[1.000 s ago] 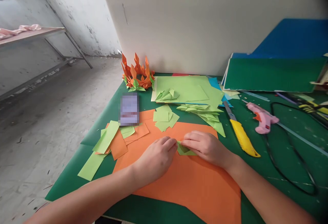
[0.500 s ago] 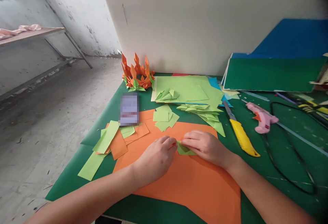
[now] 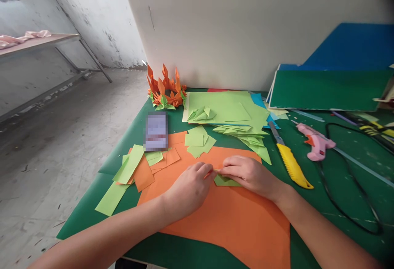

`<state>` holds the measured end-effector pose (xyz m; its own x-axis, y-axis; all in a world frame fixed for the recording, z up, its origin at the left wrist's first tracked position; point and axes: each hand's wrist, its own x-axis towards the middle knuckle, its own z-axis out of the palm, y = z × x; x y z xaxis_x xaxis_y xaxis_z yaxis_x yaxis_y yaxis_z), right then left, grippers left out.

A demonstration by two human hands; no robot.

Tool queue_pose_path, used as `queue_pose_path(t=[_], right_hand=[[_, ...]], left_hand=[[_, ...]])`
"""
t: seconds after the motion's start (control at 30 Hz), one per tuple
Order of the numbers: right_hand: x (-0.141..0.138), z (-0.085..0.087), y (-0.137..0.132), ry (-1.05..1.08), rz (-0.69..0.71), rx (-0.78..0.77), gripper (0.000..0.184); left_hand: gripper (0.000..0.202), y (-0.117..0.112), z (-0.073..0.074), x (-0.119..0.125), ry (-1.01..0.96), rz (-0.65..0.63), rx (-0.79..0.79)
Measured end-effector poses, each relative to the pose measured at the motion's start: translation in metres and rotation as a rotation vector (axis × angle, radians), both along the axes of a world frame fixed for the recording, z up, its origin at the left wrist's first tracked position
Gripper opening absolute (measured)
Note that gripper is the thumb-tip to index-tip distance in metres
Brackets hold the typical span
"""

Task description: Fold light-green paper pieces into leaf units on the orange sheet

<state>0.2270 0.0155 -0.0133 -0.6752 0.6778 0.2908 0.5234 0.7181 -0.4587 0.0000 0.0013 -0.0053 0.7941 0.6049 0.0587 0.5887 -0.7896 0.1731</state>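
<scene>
- Presently, a small folded piece of light-green paper (image 3: 227, 181) lies on a large orange paper sheet (image 3: 246, 228), right of its middle, inside its edges.
- Over the sheet, the left hand (image 3: 192, 185) has its grip drawn together on the folded piece's left end; knuckles partly hide the hold.
- Right of that on the sheet, the right hand (image 3: 246, 174) has its grip closed over the folded piece, fingers bunched low.
- Between the forearms, orange surface runs to the sheet's near edge; green-covered table (image 3: 181, 250) shows past it.
- Beyond the sheet's right edge lies a yellow-handled metal cutter (image 3: 291, 165).
- Overlapping light-green and orange paper rectangles (image 3: 128, 165) spill over the sheet's left edge.
</scene>
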Motion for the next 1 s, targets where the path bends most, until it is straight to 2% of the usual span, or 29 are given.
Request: queue_pose_path(t=[0.3,0.43,0.63,1.0], right_hand=[[0.0056,0.0060,-0.0008,0.023,0.025,-0.075,0.025],[0.0078,0.0031,-0.0013,0.056,0.007,-0.034,0.026],[0.0070,0.0001,-0.0022,-0.055,-0.039,0.024,0.023],[0.0084,0.0055,-0.0007,-0.162,0.015,0.075,0.029]], left_hand=[[0.034,-0.0006,-0.0018,0.0003,-0.012,0.014,0.011],[0.034,-0.0009,0.0006,0.0013,-0.005,0.023,-0.006],[0.033,-0.0008,0.0010,0.0018,0.015,0.012,-0.008],[0.033,-0.0010,-0.0017,0.0008,-0.004,0.008,0.019]])
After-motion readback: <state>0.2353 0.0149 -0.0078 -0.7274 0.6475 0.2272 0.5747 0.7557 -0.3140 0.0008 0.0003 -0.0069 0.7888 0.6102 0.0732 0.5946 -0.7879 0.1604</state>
